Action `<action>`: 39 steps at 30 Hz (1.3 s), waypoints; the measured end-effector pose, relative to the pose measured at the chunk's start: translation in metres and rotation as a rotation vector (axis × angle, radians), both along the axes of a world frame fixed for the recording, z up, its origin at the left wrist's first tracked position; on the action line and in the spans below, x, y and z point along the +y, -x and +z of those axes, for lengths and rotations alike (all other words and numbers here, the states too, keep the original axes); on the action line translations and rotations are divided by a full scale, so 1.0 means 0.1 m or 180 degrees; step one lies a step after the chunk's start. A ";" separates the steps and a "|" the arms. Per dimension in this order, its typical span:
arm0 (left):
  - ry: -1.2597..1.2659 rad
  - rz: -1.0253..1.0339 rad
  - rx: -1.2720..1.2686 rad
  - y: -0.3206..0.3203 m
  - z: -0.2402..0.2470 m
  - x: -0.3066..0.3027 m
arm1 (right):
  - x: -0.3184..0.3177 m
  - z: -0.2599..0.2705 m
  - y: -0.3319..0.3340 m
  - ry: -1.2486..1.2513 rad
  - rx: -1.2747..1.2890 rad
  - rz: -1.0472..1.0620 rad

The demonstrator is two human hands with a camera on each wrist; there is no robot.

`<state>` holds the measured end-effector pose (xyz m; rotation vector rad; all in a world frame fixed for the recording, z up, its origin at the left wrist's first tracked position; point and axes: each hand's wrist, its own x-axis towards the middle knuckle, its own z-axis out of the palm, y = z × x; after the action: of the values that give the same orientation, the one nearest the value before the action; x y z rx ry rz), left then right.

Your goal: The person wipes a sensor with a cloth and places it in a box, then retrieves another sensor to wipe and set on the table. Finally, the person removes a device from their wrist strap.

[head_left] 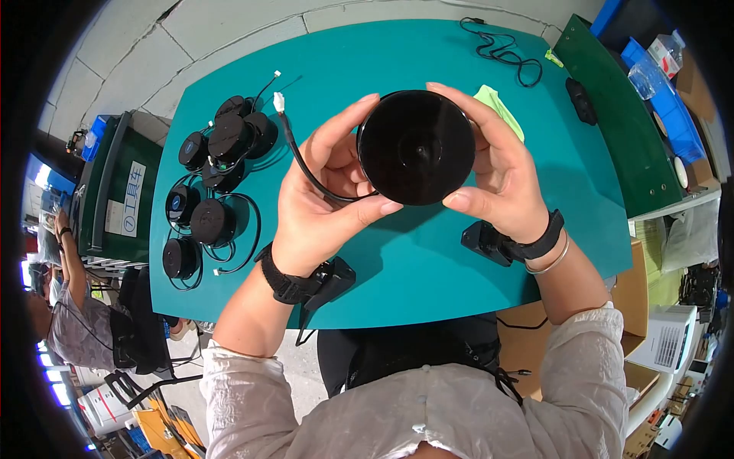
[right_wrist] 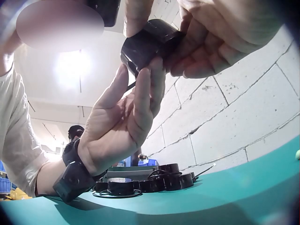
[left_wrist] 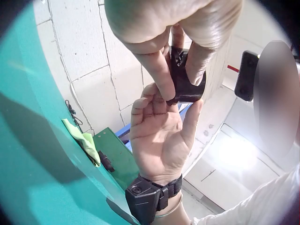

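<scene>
A round glossy black part [head_left: 417, 147] is held up above the table between both hands. The left hand [head_left: 321, 180] grips its left side with thumb and fingers, and the right hand [head_left: 505, 164] grips its right side. From the part a black cable [head_left: 300, 157] with a white connector [head_left: 279, 102] runs up past the left hand. In the left wrist view the part [left_wrist: 187, 86] is pinched near the fingertips of both hands. The right wrist view shows the part [right_wrist: 149, 44] tilted, its side toward the camera.
Several black round parts [head_left: 212, 222] with cables lie at the left of the green table [head_left: 367, 283]. A black cable [head_left: 501, 52], a light green cloth [head_left: 498, 111] and a small black object [head_left: 581, 101] lie at the right. Another person [head_left: 80, 329] is at the far left.
</scene>
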<state>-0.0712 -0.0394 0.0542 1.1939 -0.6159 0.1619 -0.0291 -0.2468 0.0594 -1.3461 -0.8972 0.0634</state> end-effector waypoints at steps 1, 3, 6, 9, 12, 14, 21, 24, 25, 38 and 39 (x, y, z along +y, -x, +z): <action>0.0000 0.0000 0.0001 0.00 -0.01 0.00 | 0.00 0.00 0.00 -0.0002 -0.0001 -0.0005; -0.0091 0.0004 -0.0057 -0.01 -0.02 0.02 | 0.00 0.00 0.00 0.0004 -0.0009 -0.0008; -0.0276 0.0042 0.0114 -0.01 -0.02 0.07 | 0.01 -0.01 0.00 0.0033 -0.0066 -0.0066; 0.0088 -0.0133 0.0411 0.00 0.02 0.01 | 0.01 0.00 0.00 0.0085 -0.0078 -0.0169; -0.0016 -0.0156 0.0422 -0.01 0.01 0.03 | 0.01 -0.01 -0.01 0.0163 -0.0070 -0.0234; -0.0036 -0.0133 0.0403 -0.02 0.01 0.03 | 0.01 -0.01 -0.01 0.0211 -0.0093 -0.0239; -0.0088 -0.0201 0.0484 -0.02 0.00 0.06 | 0.05 0.01 0.01 0.0189 -0.0004 -0.0266; -0.0129 -0.0271 0.0425 -0.04 -0.02 0.09 | 0.05 -0.01 -0.01 0.0159 -0.0042 -0.0251; -0.0118 -0.0294 0.0399 -0.05 -0.02 0.09 | 0.04 -0.02 -0.01 0.0190 -0.0100 -0.0257; -0.0095 0.0006 0.0701 -0.02 0.03 0.05 | 0.07 -0.11 -0.04 0.0178 -0.0106 -0.0184; -0.0197 0.0035 0.0828 -0.01 0.05 0.05 | 0.07 -0.10 -0.04 0.0121 0.0128 -0.0076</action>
<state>-0.0698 -0.0341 0.0589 1.2536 -0.3886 -0.0040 -0.0247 -0.2396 0.0492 -1.3862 -0.8495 0.0893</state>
